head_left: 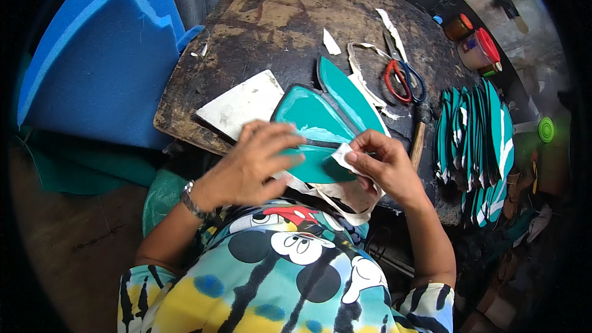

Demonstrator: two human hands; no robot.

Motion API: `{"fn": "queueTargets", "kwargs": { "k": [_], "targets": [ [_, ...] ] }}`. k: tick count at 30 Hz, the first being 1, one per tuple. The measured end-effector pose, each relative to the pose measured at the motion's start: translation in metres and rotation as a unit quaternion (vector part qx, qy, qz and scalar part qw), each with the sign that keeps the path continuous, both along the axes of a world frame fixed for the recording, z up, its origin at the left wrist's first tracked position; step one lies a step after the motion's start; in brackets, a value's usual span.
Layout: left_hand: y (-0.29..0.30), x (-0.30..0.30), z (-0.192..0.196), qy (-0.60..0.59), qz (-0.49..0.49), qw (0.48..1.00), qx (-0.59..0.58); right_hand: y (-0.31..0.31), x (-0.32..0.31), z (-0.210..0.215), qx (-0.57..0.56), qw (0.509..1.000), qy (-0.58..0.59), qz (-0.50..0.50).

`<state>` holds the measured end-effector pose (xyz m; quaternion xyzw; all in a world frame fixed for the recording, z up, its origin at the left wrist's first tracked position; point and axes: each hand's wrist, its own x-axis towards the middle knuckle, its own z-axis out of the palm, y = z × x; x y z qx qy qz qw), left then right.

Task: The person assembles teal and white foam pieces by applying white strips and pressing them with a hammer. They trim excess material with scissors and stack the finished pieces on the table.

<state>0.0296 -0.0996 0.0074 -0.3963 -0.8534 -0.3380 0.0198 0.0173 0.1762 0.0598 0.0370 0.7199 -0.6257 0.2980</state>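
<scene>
In the head view, the teal cut piece (311, 129) lies flat at the near edge of the dark worktop (259, 24). The left hand (256, 163) presses on it with fingers spread open and grips nothing. The right hand (382, 163) pinches a white strip (341, 155) at the edge of the piece, between thumb and fingers. The piece looks thin, light and flexible, probably a little smooth. I judge it is best pressed flat and taken by the edge.

Left hand (256, 163) flat, palm down, fingers spread, watch on wrist, right hand (382, 163) pinching with thumb and fingertips, forearms bent inward
</scene>
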Motion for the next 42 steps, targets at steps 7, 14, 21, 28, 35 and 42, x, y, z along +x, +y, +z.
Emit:
{"fn": "queueTargets", "kwargs": {
  "k": [7,14,21,28,35,42],
  "targets": [
    [-0.003,0.03,0.007,-0.094,-0.096,0.991,0.015,-0.023,-0.036,-0.025,0.008,0.992,0.022,0.126],
    [-0.002,0.023,-0.004,-0.044,0.0,0.991,0.126,-0.04,-0.034,-0.041,0.089,0.976,0.125,0.153],
    [0.01,0.013,-0.023,0.108,0.033,0.992,0.061,-0.041,-0.032,-0.046,0.131,0.964,0.179,0.146],
    [0.016,0.016,-0.024,0.115,0.041,0.992,-0.03,-0.034,-0.031,-0.038,0.193,0.942,0.251,0.114],
    [0.02,0.021,-0.026,0.103,0.058,0.991,-0.058,0.002,-0.011,-0.01,0.205,0.966,0.059,0.142],
    [0.022,0.022,-0.025,0.095,0.054,0.989,-0.102,-0.001,-0.019,-0.006,0.264,0.938,0.2,0.105]
  ]
}}
